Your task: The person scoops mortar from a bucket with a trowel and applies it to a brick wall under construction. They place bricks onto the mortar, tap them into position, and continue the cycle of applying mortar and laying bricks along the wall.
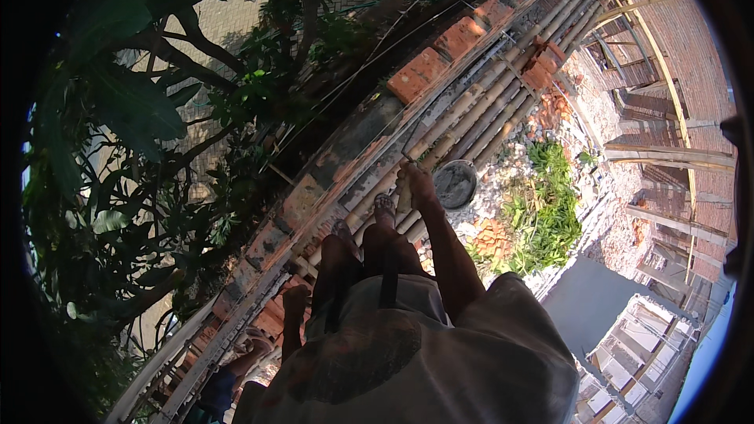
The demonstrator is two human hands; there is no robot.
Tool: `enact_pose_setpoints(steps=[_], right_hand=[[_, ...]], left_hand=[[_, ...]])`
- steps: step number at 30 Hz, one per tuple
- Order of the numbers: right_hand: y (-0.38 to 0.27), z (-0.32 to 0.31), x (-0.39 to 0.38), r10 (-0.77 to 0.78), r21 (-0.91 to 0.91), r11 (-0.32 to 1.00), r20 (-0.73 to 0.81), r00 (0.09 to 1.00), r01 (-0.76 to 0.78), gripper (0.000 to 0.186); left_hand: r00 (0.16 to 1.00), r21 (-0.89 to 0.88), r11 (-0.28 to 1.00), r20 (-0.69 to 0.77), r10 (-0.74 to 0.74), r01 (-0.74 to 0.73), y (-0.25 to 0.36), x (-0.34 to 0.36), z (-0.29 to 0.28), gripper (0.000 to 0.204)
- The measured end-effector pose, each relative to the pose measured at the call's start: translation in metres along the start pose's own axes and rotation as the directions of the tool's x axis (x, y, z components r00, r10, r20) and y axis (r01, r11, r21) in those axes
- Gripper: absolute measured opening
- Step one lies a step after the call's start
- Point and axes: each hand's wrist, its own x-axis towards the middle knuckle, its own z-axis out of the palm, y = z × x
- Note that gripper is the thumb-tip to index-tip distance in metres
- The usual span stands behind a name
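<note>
Shows right hand (419, 182) curled, just beside a round black bucket (474, 188) of grey paste (453, 183), at the right edge of tan, cylindrical bamboo poles (477, 102). Shows left hand (296, 300) bunched, well apart from the bucket. Cannot tell whether pinching anything with either. Includes rough, rectangular orange bricks (416, 74) left of the poles.

Hold of right grip (420, 183) too small to tell, left grip (296, 298) dim and unclear, nearby person (218, 389) cut off below
</note>
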Motion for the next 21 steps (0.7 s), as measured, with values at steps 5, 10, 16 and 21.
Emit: enact_pose_setpoints(steps=[5, 10, 16, 21], right_hand=[[0.056, 0.007, 0.058, -0.196, -0.130, 0.971, 0.040, 0.980, 0.199, 0.011], [0.131, 0.015, 0.035, -0.418, -0.566, 0.719, 0.111, 0.902, 0.403, 0.020], [0.187, -0.045, 0.023, -0.476, -0.875, 0.191, 0.314, 0.821, 0.446, 0.018], [0.205, -0.182, 0.039, -0.478, -0.927, 0.267, 0.110, 0.871, 0.264, 0.023]], left_hand=[[0.988, 0.266, 0.962, 0.153, 0.018, -0.059, -0.003, -0.012, -0.048, 0.025], [0.989, 0.391, 0.920, 0.113, -0.092, 0.041, 0.000, -0.004, -0.094, 0.017], [0.987, 0.711, 0.702, 0.142, -0.078, -0.046, 0.040, 0.003, -0.086, 0.019], [0.964, 0.557, 0.788, -0.110, -0.242, 0.262, 0.053, 0.008, -0.043, 0.026]])
